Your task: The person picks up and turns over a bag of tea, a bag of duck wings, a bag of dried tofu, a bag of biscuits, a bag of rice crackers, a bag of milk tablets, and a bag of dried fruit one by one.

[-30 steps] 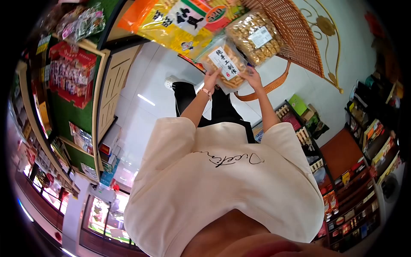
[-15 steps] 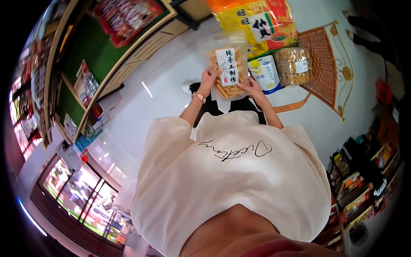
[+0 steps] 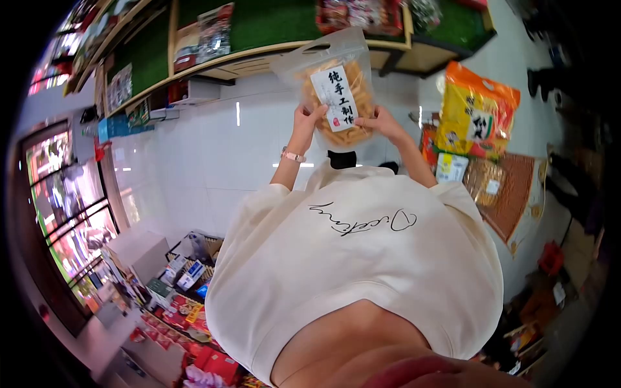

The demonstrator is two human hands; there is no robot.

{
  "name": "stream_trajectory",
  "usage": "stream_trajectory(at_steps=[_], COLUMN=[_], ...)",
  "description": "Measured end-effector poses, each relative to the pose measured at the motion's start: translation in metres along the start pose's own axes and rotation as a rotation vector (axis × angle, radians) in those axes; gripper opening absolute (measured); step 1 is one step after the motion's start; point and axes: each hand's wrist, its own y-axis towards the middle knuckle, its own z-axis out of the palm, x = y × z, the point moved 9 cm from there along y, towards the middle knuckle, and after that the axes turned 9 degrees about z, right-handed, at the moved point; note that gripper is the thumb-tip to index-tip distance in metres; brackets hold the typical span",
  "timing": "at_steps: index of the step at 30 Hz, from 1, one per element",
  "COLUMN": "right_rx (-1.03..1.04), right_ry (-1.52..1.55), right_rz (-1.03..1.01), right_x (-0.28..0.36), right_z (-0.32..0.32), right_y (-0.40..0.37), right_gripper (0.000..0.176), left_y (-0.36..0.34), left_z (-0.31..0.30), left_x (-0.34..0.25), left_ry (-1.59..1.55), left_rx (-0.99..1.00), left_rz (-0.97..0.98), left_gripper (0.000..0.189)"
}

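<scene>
Two-handed grip, left hand and right hand, holds the snack pouch, now farther from the wicker basket, so handled apart from the packs there.

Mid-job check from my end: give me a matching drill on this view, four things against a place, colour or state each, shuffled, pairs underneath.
Things
1. Pouch
2. Wristband
3. Large bag
4. Shelf

Matches
A. Green surface
B. Held between the left hand and right hand
C. Mostly orange and yellow
D. Around the left wrist

Pairs: 1-B, 2-D, 3-C, 4-A
</scene>
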Motion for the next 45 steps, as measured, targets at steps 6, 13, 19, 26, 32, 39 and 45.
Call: stream_trajectory(at_steps=[6, 13, 19, 26, 32, 39, 45], right_rx=[-0.007, 0.184, 0.163, 0.221, 0.431, 0.348, 0.052], right_ry=[-0.119, -0.094, -0.220, -0.220, -0.147, -0.234, -0.188], right_rz=[-0.019, 0.048, 0.121, 0.181, 0.053, 0.126, 0.098], right_x=[0.044, 0.066, 0.099, 0.143, 0.215, 0.269, 0.261], right_z=[0.112, 0.195, 0.220, 0.241, 0.260, 0.251, 0.212], right_y=[0.051, 0.093, 0.133, 0.235, 0.318, 0.390, 0.447], right_gripper=[0.048, 0.044, 0.044, 0.056, 0.056, 0.059, 0.086], left_y=[0.005, -0.007, -0.006, 0.073, 0.176, 0.280, 0.343], left_z=[-0.122, -0.196, -0.221, -0.267, -0.298, -0.321, -0.324], left_x=[-0.038, -0.072, -0.085, -0.107, -0.143, -0.177, -0.165], left_ry=[-0.072, -0.162, -0.127, -0.007, -0.052, 0.146, 0.133], left_rx=[-0.167, -0.294, -0.269, -0.304, -0.252, -0.158, -0.106], left_rz=[0.043, 0.142, 0.167, 0.146, 0.047, 0.031, -0.120], left_gripper=[0.032, 0.046, 0.060, 0.063, 0.060, 0.048, 0.050])
